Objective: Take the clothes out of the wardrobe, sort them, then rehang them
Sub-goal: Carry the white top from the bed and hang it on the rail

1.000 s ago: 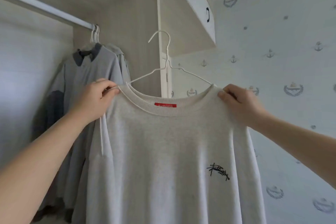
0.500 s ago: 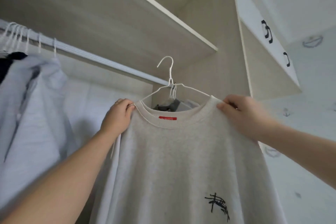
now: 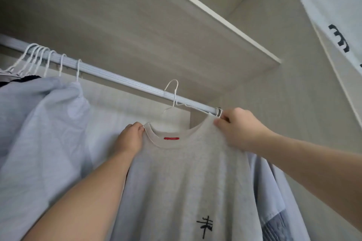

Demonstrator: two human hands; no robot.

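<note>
Now hanger hook (image 3: 173, 92) sits up at the rail (image 3: 117, 79) — seating unclear, rehang nearly done — left hand (image 3: 130, 139), right hand (image 3: 239, 129) grip pinching the sweatshirt (image 3: 186, 182) shoulders.

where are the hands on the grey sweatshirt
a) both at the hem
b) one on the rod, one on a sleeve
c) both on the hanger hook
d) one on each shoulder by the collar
d: the left hand and the right hand each grip a shoulder of the sweatshirt beside its collar.
</note>
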